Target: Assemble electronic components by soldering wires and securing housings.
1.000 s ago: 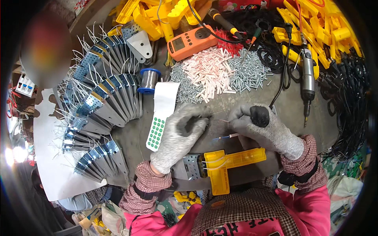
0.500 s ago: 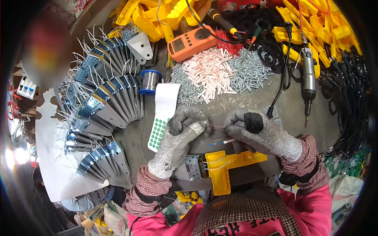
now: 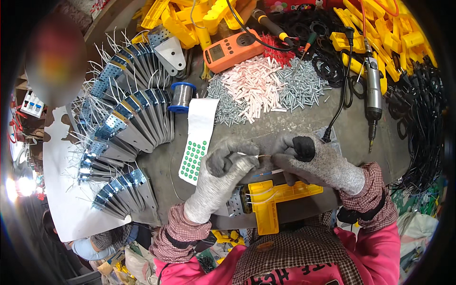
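- Thin white wire [image 3: 251, 155]: pinched at both ends between grey-gloved left hand [image 3: 223, 166] and grey-gloved right hand [image 3: 308, 159], just above yellow L-shaped plastic bracket [image 3: 275, 199].
- Step, as judged: wire being straightened or threaded.
- Green-dotted sticker strip [image 3: 194, 159]: left of bracket.

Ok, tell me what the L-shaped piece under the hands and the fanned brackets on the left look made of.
L-shaped piece: likely moulded plastic, going by its uniform bright yellow colour and matte, soft-edged look. Fanned brackets: apparently sheet metal, grey with a dull shine, thin flat edges and punched holes; possibly galvanised steel, though that cannot be confirmed.
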Demonstrator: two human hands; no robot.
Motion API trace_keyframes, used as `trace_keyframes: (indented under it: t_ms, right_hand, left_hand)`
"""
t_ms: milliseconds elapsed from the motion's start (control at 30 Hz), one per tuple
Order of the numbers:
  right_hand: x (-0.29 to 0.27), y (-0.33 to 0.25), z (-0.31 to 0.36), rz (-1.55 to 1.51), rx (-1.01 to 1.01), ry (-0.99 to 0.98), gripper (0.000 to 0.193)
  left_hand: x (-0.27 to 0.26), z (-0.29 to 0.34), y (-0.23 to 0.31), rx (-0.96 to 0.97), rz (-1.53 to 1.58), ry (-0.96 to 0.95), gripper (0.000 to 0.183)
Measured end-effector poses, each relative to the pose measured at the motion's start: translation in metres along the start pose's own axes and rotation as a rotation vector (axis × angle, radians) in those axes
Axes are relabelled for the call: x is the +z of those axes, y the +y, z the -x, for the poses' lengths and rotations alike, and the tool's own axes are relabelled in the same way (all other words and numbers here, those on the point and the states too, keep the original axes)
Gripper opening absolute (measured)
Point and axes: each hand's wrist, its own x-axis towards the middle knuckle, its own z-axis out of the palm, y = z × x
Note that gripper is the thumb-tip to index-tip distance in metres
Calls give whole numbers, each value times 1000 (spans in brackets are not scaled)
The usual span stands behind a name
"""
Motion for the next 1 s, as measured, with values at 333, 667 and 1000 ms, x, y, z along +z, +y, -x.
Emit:
trace_keyframes:
  t_ms: [333,667,1000]
  right_hand:
    - [-7,35,-7,233,-293,101,16]
    - [-7,8,-9,352,-460,82,38]
    - [3,12,-1,678,-597,157,28]
  left_hand:
    - [9,-8,0,467,-651,-48,13]
    - [7,-22,4,331,-500,-107,19]
    - [4,-6,-9,33,-310,-82,29]
